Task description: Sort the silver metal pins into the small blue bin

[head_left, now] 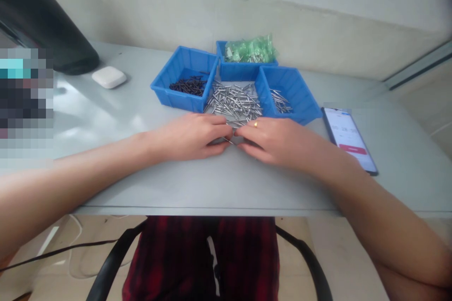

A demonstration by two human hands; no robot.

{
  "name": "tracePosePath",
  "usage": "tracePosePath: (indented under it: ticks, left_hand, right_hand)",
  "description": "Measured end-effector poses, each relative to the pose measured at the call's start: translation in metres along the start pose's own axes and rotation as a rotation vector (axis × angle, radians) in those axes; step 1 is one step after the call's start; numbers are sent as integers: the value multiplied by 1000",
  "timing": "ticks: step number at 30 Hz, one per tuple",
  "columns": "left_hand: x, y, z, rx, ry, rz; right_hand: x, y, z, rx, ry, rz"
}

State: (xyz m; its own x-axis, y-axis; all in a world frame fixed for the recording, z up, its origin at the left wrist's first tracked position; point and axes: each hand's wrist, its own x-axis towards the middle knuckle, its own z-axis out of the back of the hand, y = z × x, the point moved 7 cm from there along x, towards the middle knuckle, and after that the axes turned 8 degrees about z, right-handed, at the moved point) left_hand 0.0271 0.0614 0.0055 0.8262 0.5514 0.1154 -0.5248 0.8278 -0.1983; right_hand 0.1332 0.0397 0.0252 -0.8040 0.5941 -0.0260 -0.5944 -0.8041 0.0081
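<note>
My left hand (208, 136) is closed, its thumb and fingers pinching a thin silver metal pin (229, 140) that points down to the right. Almost touching it, my right hand (271, 138), with a ring on one finger, has its fingertips drawn together; what they hold, if anything, is too small to make out. Just beyond both hands lies a loose pile of silver metal pins (235, 99), spread on the grey table between blue bins. The nearest pins reach the fingertips.
A left blue bin (165, 75) holds dark screw-like pieces (189, 85). In the right blue bin (303, 99) are some silver pins (280, 101). The back blue bin (243, 71) contains green plastic bags (250, 50). A phone (349, 138), white case (109, 77) and dark cylinder (67, 33) stand around.
</note>
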Motion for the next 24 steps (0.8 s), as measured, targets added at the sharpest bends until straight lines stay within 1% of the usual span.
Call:
tracePosePath:
  ticks: [17, 24]
  left_hand:
    - [0, 0, -1, 9, 15, 7]
    - [0, 1, 0, -1, -2, 0]
  right_hand:
    - [0, 1, 0, -12, 16, -5]
    - [0, 1, 1, -23, 1, 2]
